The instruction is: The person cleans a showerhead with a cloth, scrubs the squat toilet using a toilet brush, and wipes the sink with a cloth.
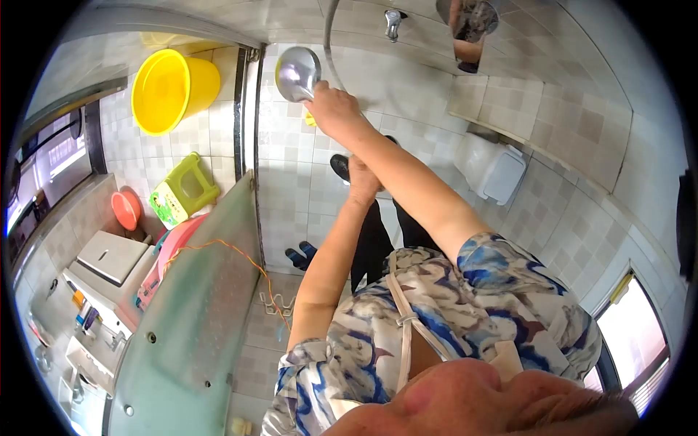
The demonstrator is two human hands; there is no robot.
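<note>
Where the patterned shirt (436, 291) filled the lower middle of the frame, two bare arms reached upward and crossed. Farther along, upper left of centre, the right hand (331, 109) had its fingers closed around the handle of a silvery shower head (298, 74), whose round end stuck out toward the upper left. Near the top edge, a grey hose (329, 36) curved downward beside it. The shower head looked light and stiff, with a smooth, shiny skin likely to turn slippery when wet; the slim handle behind the round end seemed the best place to take hold, as the broad end offered little to grip. Under the right forearm (422, 178), near the centre, the left hand (363, 178) was partly hidden, so I could not tell how far its fingers were bent or whether they held anything. Beyond it, a black shoe (339, 167) showed just to its left, dark slippers (299, 256) lay on the tiled floor (283, 203) left of centre, and a yellow bucket (161, 91) appeared at upper left.
</note>
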